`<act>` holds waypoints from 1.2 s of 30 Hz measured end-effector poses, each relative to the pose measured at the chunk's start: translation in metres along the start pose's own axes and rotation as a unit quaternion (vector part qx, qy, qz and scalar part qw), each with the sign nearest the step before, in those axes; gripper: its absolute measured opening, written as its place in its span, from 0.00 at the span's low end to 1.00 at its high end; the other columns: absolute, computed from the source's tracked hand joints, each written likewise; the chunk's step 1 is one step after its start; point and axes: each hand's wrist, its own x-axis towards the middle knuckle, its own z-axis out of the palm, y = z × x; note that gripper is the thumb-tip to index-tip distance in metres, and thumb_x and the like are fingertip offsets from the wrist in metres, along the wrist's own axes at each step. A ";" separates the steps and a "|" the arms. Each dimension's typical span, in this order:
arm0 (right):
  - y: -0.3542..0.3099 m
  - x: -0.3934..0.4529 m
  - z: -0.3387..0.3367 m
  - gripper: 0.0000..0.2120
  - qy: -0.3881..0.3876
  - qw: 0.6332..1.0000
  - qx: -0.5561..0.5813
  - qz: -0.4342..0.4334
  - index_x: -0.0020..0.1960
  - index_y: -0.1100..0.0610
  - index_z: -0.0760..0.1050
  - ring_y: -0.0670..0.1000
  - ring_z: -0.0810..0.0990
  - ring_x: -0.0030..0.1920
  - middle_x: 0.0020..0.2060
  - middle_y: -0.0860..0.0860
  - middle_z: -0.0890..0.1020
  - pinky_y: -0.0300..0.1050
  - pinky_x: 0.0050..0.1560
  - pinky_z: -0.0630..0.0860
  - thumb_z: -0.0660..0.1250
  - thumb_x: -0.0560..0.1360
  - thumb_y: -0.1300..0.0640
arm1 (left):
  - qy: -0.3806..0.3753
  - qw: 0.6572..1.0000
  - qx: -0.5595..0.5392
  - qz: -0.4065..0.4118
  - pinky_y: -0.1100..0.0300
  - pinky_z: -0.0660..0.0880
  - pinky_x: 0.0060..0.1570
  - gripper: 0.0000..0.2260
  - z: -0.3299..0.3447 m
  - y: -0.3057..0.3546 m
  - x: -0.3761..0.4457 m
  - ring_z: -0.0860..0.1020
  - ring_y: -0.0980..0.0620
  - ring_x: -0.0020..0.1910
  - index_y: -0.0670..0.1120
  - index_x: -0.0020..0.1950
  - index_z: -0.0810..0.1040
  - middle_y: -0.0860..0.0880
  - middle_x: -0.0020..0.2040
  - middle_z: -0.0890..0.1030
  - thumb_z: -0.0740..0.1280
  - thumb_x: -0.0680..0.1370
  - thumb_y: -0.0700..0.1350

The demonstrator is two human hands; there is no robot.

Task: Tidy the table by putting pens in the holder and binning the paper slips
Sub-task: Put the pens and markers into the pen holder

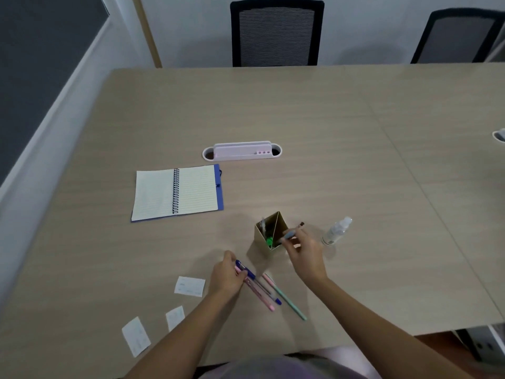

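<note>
A tan cardboard pen holder (263,242) stands on the table with a green pen and a clear one inside. My right hand (304,251) grips a grey-blue pen (291,233) slanted over the holder's right rim. My left hand (226,274) is closed on a bunch of pens (259,287), blue and pink ones, whose tips rest on the table. A mint-green pen (289,300) lies loose beside them. Three white paper slips lie at the lower left: one (190,286) by my left wrist, a second slip (175,317) below it, and a third slip (136,336) near the edge.
An open spiral notebook (176,192) lies left of centre. A white desk organiser (241,152) sits behind it. A small clear spray bottle (336,231) lies right of the holder. Two office chairs (276,34) stand at the table's far side.
</note>
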 end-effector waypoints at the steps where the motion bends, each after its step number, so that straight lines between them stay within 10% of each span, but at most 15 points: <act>1: 0.003 0.000 0.003 0.02 -0.009 1.000 -0.026 -0.009 0.46 0.57 0.80 0.45 0.79 0.38 0.43 0.49 0.81 0.31 0.39 0.75 0.70 0.73 0.61 | 0.003 1.000 -0.002 -0.004 0.59 0.71 0.43 0.12 0.001 0.002 0.002 0.75 0.50 0.42 0.46 0.54 0.71 0.47 0.47 0.80 0.69 0.74 0.43; 8: 0.009 -0.019 -0.001 0.06 -0.027 0.997 -0.076 -0.002 0.52 0.55 0.71 0.40 0.72 0.36 0.41 0.45 0.72 0.27 0.36 0.70 0.65 0.76 0.59 | 0.029 0.999 0.006 -0.045 0.55 0.75 0.42 0.09 0.001 -0.003 0.008 0.78 0.45 0.46 0.43 0.46 0.75 0.43 0.49 0.79 0.71 0.70 0.43; 14: 0.033 -0.036 0.024 0.12 -0.322 0.901 -0.291 0.018 0.55 0.58 0.73 0.56 0.77 0.49 0.52 0.55 0.77 0.47 0.46 0.75 0.65 0.74 0.53 | 0.083 0.996 -0.026 -0.037 0.61 0.71 0.44 0.09 -0.026 -0.003 0.007 0.77 0.49 0.44 0.40 0.49 0.79 0.43 0.49 0.82 0.70 0.71 0.39; 17: 0.039 -0.036 0.030 0.12 -0.337 0.887 -0.315 0.030 0.59 0.60 0.72 0.59 0.77 0.55 0.57 0.59 0.75 0.51 0.54 0.75 0.61 0.76 0.60 | 0.144 0.984 -0.103 0.032 0.61 0.75 0.44 0.05 -0.065 0.014 -0.005 0.81 0.47 0.41 0.43 0.44 0.81 0.45 0.41 0.83 0.70 0.69 0.36; 23: 0.047 -0.037 0.005 0.01 -0.266 0.931 -0.249 0.022 0.49 0.58 0.66 0.58 0.76 0.47 0.48 0.58 0.77 0.51 0.46 0.71 0.57 0.78 0.61 | 0.173 0.933 -0.223 0.222 0.74 0.77 0.43 0.06 -0.137 0.095 -0.043 0.83 0.61 0.41 0.46 0.46 0.82 0.52 0.42 0.84 0.72 0.71 0.38; 27: 0.037 -0.035 -0.033 0.08 -0.088 0.994 -0.055 0.020 0.54 0.52 0.63 0.52 0.72 0.30 0.31 0.50 0.73 0.50 0.33 0.70 0.59 0.78 0.62 | 0.124 0.942 -0.110 0.293 0.62 0.81 0.51 0.09 -0.121 0.127 -0.034 0.83 0.56 0.45 0.43 0.53 0.82 0.48 0.47 0.84 0.70 0.73 0.37; 36: -0.021 0.005 -0.054 0.06 0.138 0.977 0.163 0.006 0.46 0.60 0.70 0.51 0.81 0.36 0.41 0.56 0.81 0.38 0.37 0.79 0.57 0.80 0.62 | 0.074 0.928 0.178 0.319 0.54 0.78 0.49 0.12 -0.060 0.121 0.006 0.80 0.48 0.50 0.49 0.57 0.81 0.46 0.52 0.84 0.62 0.78 0.41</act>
